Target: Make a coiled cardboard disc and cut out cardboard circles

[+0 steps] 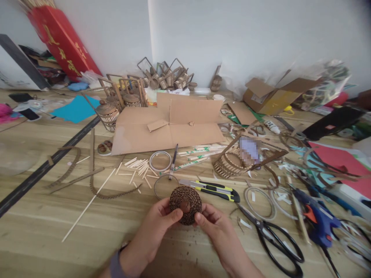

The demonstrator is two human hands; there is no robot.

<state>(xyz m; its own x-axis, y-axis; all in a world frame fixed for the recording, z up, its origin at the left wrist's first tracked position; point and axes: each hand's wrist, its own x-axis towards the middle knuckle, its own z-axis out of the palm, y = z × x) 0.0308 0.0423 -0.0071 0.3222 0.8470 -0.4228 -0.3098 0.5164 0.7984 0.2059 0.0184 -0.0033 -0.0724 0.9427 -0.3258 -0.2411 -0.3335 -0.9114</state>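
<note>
Both my hands hold a round coil of corrugated cardboard (185,204) low in the middle of the view, just above a wooden floor (37,224). My left hand (158,226) grips its left side with the thumb pressed on the face. My right hand (216,227) pinches its right side, fingers curled. A yellow-and-black utility knife (211,189) lies just beyond the coil, and a thin ring (164,185) sits behind it.
Black scissors (275,237) and a blue glue gun (317,218) lie to the right. Flattened cardboard (171,123), small woven baskets (108,112), loose sticks (139,166), a pen (174,160) and a cardboard frame model (234,160) lie farther off. A red box (62,40) leans on the wall.
</note>
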